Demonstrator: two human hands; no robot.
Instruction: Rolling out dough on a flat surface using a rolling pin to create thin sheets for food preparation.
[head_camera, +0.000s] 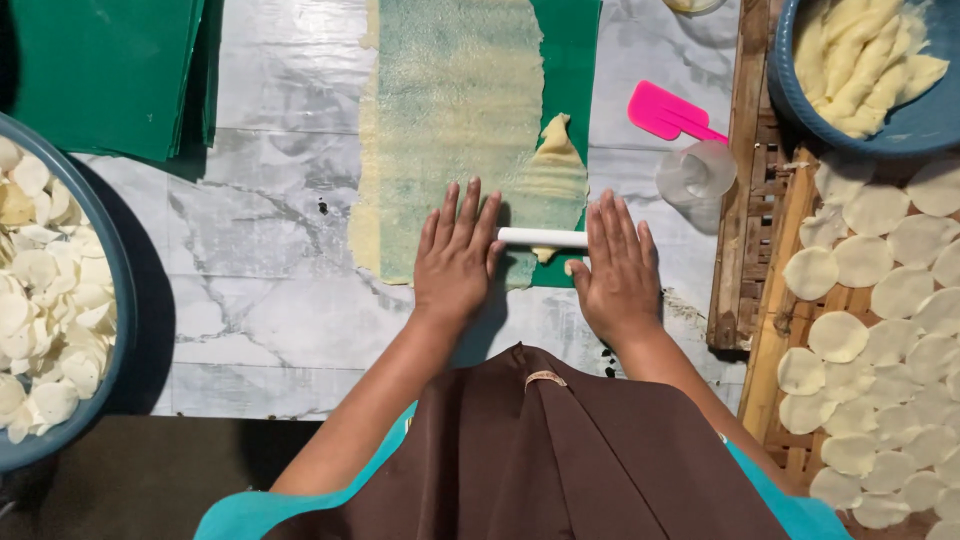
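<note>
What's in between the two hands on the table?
In the head view, a white rolling pin runs between the left hand and the right hand, lying across the near end of the thin dough sheet on the green mat.

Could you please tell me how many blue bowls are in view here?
2. One blue bowl sits at the left edge, filled with white round pieces; the other blue bowl is in the top right corner, holding yellowish dough. Both are cut off by the frame.
</note>
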